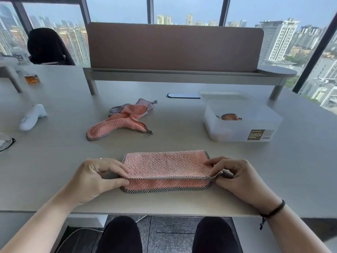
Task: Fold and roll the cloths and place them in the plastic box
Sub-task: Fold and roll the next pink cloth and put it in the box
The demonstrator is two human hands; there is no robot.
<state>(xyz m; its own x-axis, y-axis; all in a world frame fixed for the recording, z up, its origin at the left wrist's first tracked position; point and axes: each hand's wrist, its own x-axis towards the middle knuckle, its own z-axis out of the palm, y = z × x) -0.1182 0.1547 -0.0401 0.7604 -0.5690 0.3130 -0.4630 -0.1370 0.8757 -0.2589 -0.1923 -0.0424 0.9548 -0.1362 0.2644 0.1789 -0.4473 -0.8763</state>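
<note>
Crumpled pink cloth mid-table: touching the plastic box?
Apart. The head view shows bare table between the crumpled pink cloth and the plastic box.

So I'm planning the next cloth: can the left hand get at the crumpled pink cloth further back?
Probably yes. The left hand now pinches the folded cloth, but the desk between it and the crumpled cloth is bare.

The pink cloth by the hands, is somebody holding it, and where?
Yes. The left hand pinches the cloth at its left end, and the right hand pinches its right end, both on the checked edge.
</note>
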